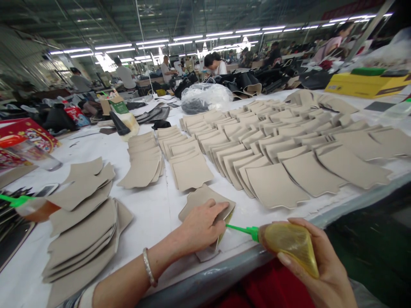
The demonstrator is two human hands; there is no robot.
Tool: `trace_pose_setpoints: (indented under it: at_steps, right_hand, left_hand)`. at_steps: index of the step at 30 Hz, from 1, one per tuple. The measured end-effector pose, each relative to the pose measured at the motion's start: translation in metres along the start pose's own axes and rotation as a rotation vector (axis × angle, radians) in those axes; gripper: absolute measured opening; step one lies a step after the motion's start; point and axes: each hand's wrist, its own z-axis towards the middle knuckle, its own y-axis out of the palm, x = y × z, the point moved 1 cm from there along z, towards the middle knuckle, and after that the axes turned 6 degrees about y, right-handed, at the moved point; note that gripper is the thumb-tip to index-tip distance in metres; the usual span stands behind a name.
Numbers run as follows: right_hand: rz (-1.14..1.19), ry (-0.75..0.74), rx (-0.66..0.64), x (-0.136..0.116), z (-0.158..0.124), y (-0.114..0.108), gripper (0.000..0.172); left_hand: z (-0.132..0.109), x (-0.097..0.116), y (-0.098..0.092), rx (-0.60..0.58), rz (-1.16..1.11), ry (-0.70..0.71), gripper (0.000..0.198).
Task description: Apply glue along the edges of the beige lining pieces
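Observation:
Near the table's front edge, my left hand (pixel 201 226) grips a beige leather-like piece (pixel 196 199), its index finger stretched over the top and its thumb at the right edge. That edge is raised, and a yellowish underside shows there. Part of the piece is hidden under the hand. In my right hand (pixel 329 256) is a squeeze bottle (pixel 290 246) of yellow liquid, tilted sideways. Its thin green nozzle (pixel 242 229) points left, with the tip close to the raised edge by my left thumb.
Overlapping beige pieces (pixel 272 184) spread in rows over the table's middle and right. Another stack (pixel 83 231) lies left of my arm. A second green-tipped bottle (pixel 37 208) is at far left. Behind are a clear plastic bag (pixel 207 97), a yellow box (pixel 366 83) and several people.

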Motion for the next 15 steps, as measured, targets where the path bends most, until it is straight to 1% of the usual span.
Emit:
trace_pose_setpoints:
  at_steps: [5, 9, 11, 13, 15]
  right_hand:
    - [0.064, 0.109, -0.011, -0.001, -0.010, 0.005, 0.053]
    - [0.019, 0.012, -0.002, 0.008, -0.001, -0.001, 0.057]
    - [0.025, 0.001, 0.013, 0.010, 0.000, -0.002, 0.057]
    - [0.086, 0.066, 0.008, 0.007, -0.003, 0.001, 0.055]
    - [0.174, 0.158, -0.034, 0.003, -0.010, 0.008, 0.056]
  left_hand:
    - [0.000, 0.001, -0.001, 0.009, -0.002, 0.008, 0.050]
    - [-0.002, 0.001, 0.000, 0.004, -0.012, 0.008, 0.050]
    - [-0.002, 0.001, 0.001, 0.002, -0.012, 0.003, 0.050]
    - [0.000, 0.001, 0.000, 0.004, -0.010, -0.007, 0.050]
    - [0.002, 0.001, -0.002, 0.010, -0.012, -0.017, 0.051]
